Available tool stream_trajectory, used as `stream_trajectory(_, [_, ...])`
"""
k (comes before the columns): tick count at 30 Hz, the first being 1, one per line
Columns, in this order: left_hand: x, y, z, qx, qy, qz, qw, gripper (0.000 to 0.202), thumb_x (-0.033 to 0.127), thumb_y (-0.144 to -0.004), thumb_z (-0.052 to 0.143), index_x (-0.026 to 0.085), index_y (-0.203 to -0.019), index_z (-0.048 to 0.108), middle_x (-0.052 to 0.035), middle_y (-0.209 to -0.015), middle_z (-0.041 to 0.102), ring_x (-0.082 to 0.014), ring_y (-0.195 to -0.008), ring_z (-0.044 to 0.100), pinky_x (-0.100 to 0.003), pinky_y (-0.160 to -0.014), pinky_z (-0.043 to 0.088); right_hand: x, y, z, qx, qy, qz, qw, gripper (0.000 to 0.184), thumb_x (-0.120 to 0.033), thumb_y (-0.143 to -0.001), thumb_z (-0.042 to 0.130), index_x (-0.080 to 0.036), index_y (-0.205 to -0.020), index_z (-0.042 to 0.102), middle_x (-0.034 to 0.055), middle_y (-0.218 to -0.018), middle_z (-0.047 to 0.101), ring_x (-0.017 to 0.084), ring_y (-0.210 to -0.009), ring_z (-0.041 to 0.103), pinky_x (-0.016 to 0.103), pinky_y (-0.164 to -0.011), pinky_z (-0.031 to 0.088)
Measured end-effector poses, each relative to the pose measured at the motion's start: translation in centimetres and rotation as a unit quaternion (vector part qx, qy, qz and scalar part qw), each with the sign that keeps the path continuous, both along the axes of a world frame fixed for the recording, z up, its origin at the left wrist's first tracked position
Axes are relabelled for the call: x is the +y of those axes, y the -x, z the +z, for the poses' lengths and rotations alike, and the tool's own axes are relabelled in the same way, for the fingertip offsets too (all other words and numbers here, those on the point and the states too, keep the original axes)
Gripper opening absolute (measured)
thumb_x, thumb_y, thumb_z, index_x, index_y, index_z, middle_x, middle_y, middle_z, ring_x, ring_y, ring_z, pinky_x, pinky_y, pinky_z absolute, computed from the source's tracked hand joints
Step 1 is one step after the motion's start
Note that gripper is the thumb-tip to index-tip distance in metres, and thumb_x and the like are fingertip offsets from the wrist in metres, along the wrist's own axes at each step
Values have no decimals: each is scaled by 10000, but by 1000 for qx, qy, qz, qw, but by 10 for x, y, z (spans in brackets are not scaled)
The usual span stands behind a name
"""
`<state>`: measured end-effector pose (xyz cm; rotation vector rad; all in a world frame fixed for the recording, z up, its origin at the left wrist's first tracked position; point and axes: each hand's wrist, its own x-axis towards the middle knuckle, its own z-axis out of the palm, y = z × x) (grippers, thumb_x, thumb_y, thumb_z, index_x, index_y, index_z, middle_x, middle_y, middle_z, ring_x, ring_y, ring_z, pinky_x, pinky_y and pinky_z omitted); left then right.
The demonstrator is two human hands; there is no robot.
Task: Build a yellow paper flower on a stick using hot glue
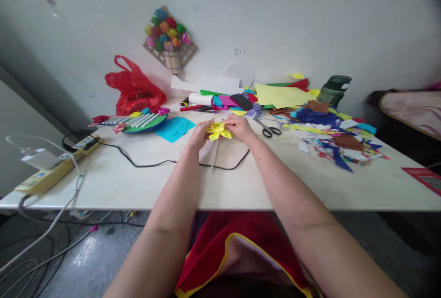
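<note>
Above the middle of the white table [234, 187], a yellow paper flower [218, 131] is held between both hands, its petals spread outward. My left hand [199, 135] has its fingers closed on the flower's left side. On the other side, my right hand [240, 128] pinches the flower's far right edge. A pale thin stick [214, 157] shows below the flower; whether it is joined to it I cannot tell. Black-handled scissors [268, 128] lie just right of my right hand. The fingertips are partly hidden by the petals.
A heap of paper scraps [330, 128] covers the right side, with a green bottle [334, 90] behind. At left are a red plastic bag [134, 88], a blue sheet [175, 128] and a power strip [58, 169]. A black cable [148, 165] crosses the table.
</note>
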<state>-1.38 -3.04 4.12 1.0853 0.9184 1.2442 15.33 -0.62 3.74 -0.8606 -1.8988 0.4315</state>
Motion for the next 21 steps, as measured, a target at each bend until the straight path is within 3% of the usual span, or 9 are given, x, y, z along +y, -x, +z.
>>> stream_trajectory(5, [-4, 0, 3, -15, -10, 8, 1000, 332, 418, -600, 684, 133, -737, 584, -34, -634, 622, -192, -618, 638, -270, -526, 486, 0, 2, -1, 41, 24, 27, 999, 213, -112, -729, 598, -227, -759, 775, 31, -839, 712, 156, -786, 645, 283, -723, 509])
stream_trajectory(14, [-2, 4, 0, -2, -41, -3, 999, 303, 347, -538, 684, 146, -737, 576, -12, -652, 598, -169, -606, 602, -286, -552, 495, 0, 2, -2, 47, 16, 14, 999, 206, -125, -721, 611, -230, -784, 777, 24, -792, 709, 150, -756, 644, 282, -712, 526])
stream_trajectory(21, [1, 6, -2, 22, -49, -4, 999, 258, 307, -537, 691, 142, -713, 601, -12, -618, 586, -140, -558, 574, -240, -508, 438, -1, 2, -1, 35, 17, 13, 999, 194, -112, -725, 623, -219, -779, 776, 34, -794, 704, 152, -755, 648, 281, -710, 522])
